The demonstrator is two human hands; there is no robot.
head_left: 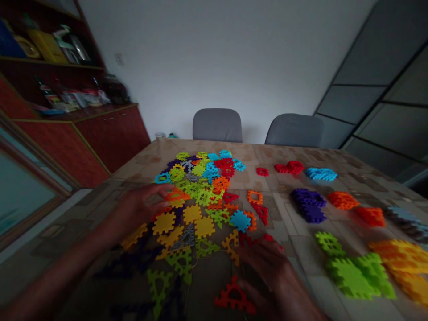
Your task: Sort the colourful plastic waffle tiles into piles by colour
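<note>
A heap of flat plastic interlocking pieces in many colours lies across the middle of the table. My left hand reaches into the heap's left side, fingers stretched toward an orange piece; motion smear hides whether it grips anything. My right hand rests low on the table at the heap's near edge, beside red pieces and above a red triangular frame piece. Its fingers are dark and blurred.
Pieces sorted by colour lie on the right: red, blue, purple, orange, green, yellow. Two grey chairs stand at the far side. A dark wooden cabinet with shelves fills the left.
</note>
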